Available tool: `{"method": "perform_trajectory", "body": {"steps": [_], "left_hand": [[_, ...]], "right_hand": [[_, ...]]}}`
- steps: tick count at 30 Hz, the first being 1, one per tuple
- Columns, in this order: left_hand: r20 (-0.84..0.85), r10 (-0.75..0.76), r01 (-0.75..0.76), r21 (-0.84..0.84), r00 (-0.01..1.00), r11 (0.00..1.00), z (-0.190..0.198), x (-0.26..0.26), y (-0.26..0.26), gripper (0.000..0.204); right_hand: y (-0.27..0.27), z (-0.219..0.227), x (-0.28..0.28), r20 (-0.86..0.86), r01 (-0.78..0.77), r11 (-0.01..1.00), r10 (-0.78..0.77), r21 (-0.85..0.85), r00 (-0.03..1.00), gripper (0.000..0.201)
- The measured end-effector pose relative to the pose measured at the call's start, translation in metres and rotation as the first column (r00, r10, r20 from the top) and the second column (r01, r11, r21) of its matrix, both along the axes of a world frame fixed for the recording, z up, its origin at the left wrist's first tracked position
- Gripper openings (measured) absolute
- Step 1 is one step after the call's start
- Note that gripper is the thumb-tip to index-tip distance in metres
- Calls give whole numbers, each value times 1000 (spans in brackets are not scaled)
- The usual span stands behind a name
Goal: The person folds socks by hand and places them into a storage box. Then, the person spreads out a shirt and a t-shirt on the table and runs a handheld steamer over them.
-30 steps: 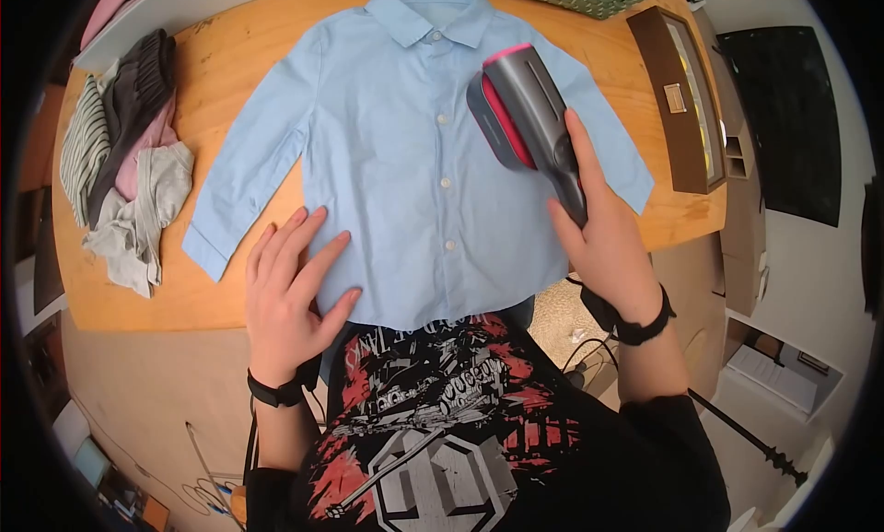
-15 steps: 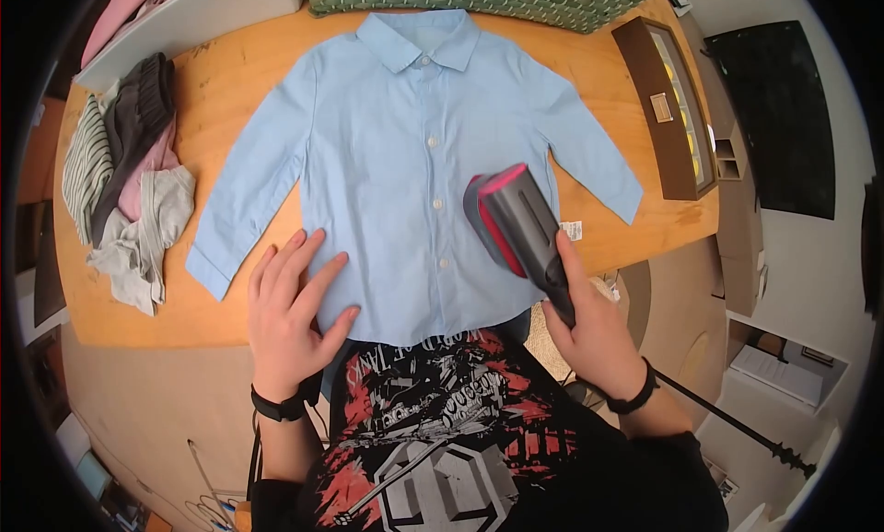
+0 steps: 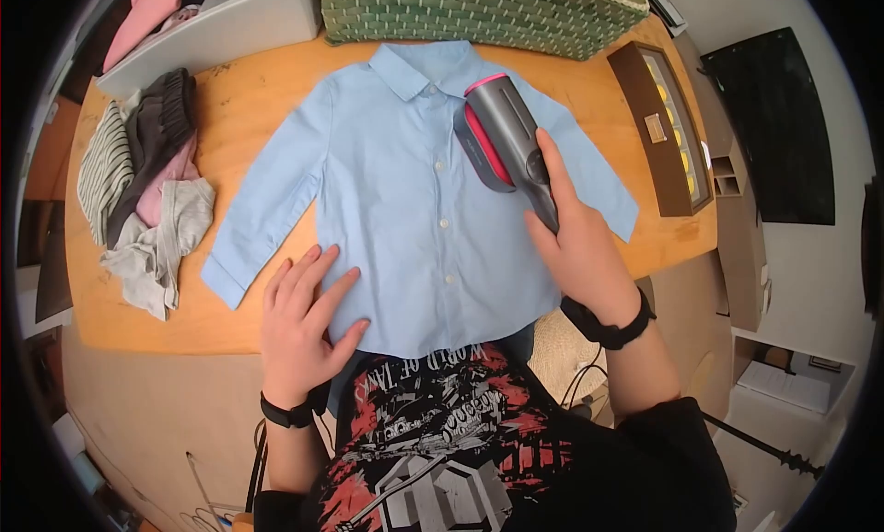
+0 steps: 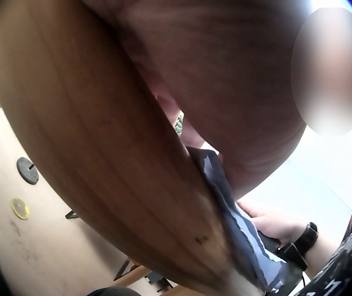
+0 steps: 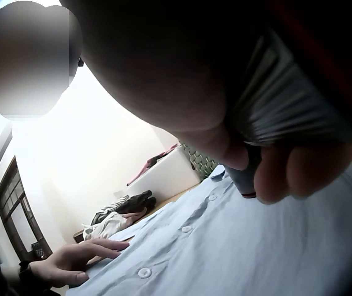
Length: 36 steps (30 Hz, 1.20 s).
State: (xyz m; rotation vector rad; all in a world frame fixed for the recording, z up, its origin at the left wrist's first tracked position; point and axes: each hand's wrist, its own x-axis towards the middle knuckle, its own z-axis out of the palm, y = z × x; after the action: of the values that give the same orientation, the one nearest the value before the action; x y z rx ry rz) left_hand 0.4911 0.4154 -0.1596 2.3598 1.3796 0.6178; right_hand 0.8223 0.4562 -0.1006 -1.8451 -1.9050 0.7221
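A light blue button-up shirt (image 3: 396, 228) lies spread face up on the wooden table (image 3: 276, 90), collar toward the far side and hem at the near edge. My right hand (image 3: 589, 256) grips the handle of a grey and pink handheld garment steamer (image 3: 506, 127), its head over the shirt's chest, right of the buttons. In the right wrist view, fingers (image 5: 271, 176) curl round the dark handle above the fabric. My left hand (image 3: 304, 325) rests with spread fingers on the shirt's lower left side, by the hem; the same hand (image 5: 77, 262) shows flat in the right wrist view.
Rumpled clothes (image 3: 147, 182) lie in a pile at the table's left. A white bin (image 3: 221, 39) with clothes and a green woven basket (image 3: 479, 16) stand along the back. At the right is a brown box (image 3: 658, 127) with a clear window.
The steamer came down toward the shirt's lower right side, then went back up to the chest. My left hand stays at the lower left side; the head view has shifted slightly.
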Motion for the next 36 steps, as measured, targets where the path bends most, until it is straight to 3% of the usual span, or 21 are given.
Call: {"method": "perform_trajectory", "body": {"steps": [3,10,13,16,17,20,23,27,31,33,36], "left_hand": [[6,10,-11,9,1000,1000,1,-1,0,54],[27,12,-12,6,1000,1000,3,-2,-1,54],[30,10,-10,-1,999,1000,4,-3,-2,54],[16,7,-7,-10,1000,1000,6,-3,0,51],[15,10,-10,-12,1000,1000,6,-3,0,51],[18,6,-6,-23,1000,1000,5,-1,-1,52],[15,-1,1,-27,1000,1000,5,0,1,52],[5,-1,1,-23,1000,1000,5,1,1,52],[0,10,-10,-9,1000,1000,5,-1,0,52],[6,9,-9,-4,1000,1000,5,0,0,51],[10,11,-11,-4,1000,1000,6,0,0,50]], "right_hand": [[17,7,-4,46,61,994,-58,-88,997,87],[10,6,-2,28,27,999,-26,-33,999,86],[-19,5,-1,-26,-76,992,79,105,997,84],[-61,17,-1,17,-37,989,40,-142,999,83],[-73,20,-3,11,-73,995,74,-70,997,84],[-109,26,0,123,-3,960,39,-278,992,84],[-124,13,8,80,-62,984,76,-164,994,81],[-105,17,4,130,-35,982,60,-183,990,78],[-67,15,0,23,16,980,-11,-199,1000,81],[-47,11,0,82,30,979,-14,-203,997,82],[-18,9,-1,44,21,994,-17,-104,999,82]]}}
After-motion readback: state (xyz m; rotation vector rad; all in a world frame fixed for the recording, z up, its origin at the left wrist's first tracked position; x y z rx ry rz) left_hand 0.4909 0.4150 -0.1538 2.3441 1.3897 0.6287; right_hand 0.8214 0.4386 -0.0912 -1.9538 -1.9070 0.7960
